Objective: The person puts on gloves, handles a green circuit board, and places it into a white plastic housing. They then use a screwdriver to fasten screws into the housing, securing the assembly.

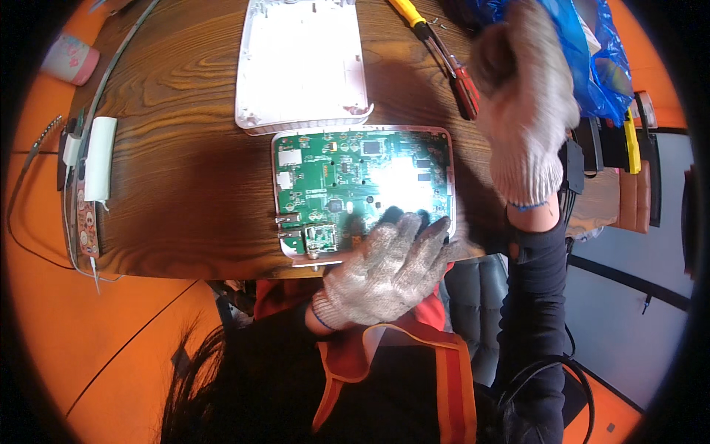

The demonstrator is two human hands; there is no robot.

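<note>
A green circuit board [351, 174] lies in a shallow white casing near the table's front edge, with a bright glare on its right half. My left hand [388, 270], in a soiled white knit glove, rests at the board's lower edge with its fingers stretched over it. To the right, my gloved right hand [525, 103] is raised beside a blue plastic bag [610, 70]. Motion blurs its fingers, and whether it holds anything does not show. Behind the board lies a white plastic cover [302, 63], its inner side up.
A red-handled screwdriver [464, 92] and a yellow-handled one [409, 12] lie right of the cover, near small screws [438, 23]. A white roll-shaped object [100, 159] and cables line the left edge. A pink-and-white cup [72, 61] stands far left. Black cables [573, 174] sit at the right.
</note>
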